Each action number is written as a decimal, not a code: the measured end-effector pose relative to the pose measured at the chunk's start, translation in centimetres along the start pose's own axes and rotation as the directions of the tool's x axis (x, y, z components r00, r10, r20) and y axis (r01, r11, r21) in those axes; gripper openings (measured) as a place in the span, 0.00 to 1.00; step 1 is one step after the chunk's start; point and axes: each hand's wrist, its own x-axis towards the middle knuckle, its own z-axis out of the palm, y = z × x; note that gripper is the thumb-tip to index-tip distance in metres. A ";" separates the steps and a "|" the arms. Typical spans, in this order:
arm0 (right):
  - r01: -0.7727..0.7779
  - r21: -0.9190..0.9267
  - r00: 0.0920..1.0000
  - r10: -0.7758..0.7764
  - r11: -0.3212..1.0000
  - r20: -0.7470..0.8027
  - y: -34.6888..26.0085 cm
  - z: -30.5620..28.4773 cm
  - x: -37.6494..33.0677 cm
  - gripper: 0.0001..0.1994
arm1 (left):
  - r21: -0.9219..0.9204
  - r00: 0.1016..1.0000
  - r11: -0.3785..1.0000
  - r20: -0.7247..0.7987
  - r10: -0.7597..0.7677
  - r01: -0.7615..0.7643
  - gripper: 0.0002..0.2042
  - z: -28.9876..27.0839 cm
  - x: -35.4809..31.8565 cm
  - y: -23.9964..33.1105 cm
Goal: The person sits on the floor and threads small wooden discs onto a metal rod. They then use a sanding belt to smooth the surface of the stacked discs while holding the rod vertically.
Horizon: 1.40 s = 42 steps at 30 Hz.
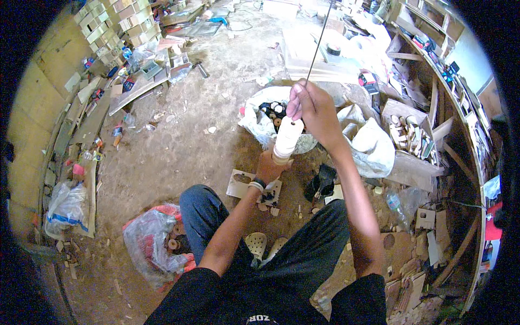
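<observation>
My left hand (pixel 271 167) is wrapped round the lower end of a stack of pale, flat, rounded wooden pieces (pixel 288 136); the top piece has a small hole near its far edge. Just above and to the right, my right hand (pixel 314 111) pinches a long thin rod (pixel 319 46), which slants up past the top of the picture. Its fingertips are close to the hole; whether the rod's lower end enters it is hidden. Behind the stack, an open white sack (pixel 254 127) contains dark and brown round pieces.
Between my feet and the sack lie a board with cut-outs (pixel 238 183) and a dark item (pixel 320 183). A clear plastic bag of round wooden pieces (pixel 154 249) sits by my left knee. To the right are another white sack (pixel 374 151) and a box of wood offcuts (pixel 401 108).
</observation>
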 end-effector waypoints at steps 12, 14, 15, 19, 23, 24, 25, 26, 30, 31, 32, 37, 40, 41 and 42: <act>0.026 0.032 1.000 -0.025 0.999 -0.019 0.0 0.8 0.0 0.15 | 0.080 0.996 0.993 0.029 -0.085 0.083 0.25 0.1 -1.1 -1.6; 0.044 0.033 0.999 -0.043 0.998 -0.032 0.1 1.0 0.2 0.14 | 0.022 0.997 0.999 -0.078 0.030 -0.028 0.25 -0.3 -0.8 0.1; 0.029 0.044 0.999 -0.027 0.999 -0.038 0.1 1.1 0.2 0.14 | -0.020 0.993 0.999 -0.111 0.044 -0.046 0.24 -0.4 -0.6 1.1; 0.019 0.034 0.999 -0.018 0.999 -0.032 0.1 1.2 0.2 0.13 | -0.174 0.966 0.972 -0.229 0.116 -0.158 0.22 -0.4 0.8 4.7; 0.045 0.034 0.999 -0.044 0.998 -0.025 0.2 1.2 0.2 0.13 | -0.214 0.962 0.972 -0.273 0.031 -0.092 0.20 0.2 1.0 5.7; 0.049 0.041 0.999 -0.048 0.998 -0.021 0.2 1.2 0.2 0.13 | -0.222 0.956 0.970 -0.291 0.035 -0.103 0.19 0.4 1.0 5.6; 0.046 0.045 0.999 -0.045 0.998 -0.018 0.2 1.2 0.2 0.13 | -0.227 0.955 0.970 -0.296 0.013 -0.084 0.19 0.5 1.0 5.4; 0.058 0.036 0.998 -0.057 0.998 -0.017 0.3 1.2 0.1 0.13 | -0.247 0.952 0.962 -0.302 0.042 -0.120 0.19 0.7 1.0 5.1; 0.073 0.021 0.997 -0.073 0.997 -0.030 0.4 1.2 -0.1 0.14 | -0.254 0.942 0.953 -0.327 0.074 -0.163 0.19 1.2 1.1 4.7; 0.064 0.022 0.997 -0.063 0.998 -0.036 0.4 1.1 -0.1 0.14 | -0.237 0.941 0.958 -0.330 0.074 -0.158 0.19 1.2 1.2 4.8; 0.067 0.011 0.997 -0.067 0.998 -0.044 0.4 1.0 -0.1 0.14 | -0.191 0.939 0.969 -0.333 0.088 -0.158 0.19 1.2 1.2 5.1; 0.026 -0.038 0.997 -0.028 0.999 -0.070 0.4 0.6 0.1 0.16 | -0.108 0.928 0.984 -0.359 0.095 -0.142 0.20 0.9 1.4 7.1; 0.032 -0.025 0.997 -0.034 0.999 -0.071 0.6 0.5 0.2 0.16 | -0.085 0.921 0.984 -0.372 0.117 -0.159 0.22 1.0 1.8 7.6; 0.037 -0.039 0.997 -0.040 0.999 -0.073 0.6 0.4 0.2 0.16 | -0.091 0.922 0.983 -0.371 0.112 -0.157 0.22 1.1 1.8 7.5; 0.046 -0.051 0.996 -0.049 0.998 -0.071 0.7 0.4 0.2 0.16 | -0.096 0.918 0.980 -0.376 0.125 -0.173 0.22 1.1 1.9 7.5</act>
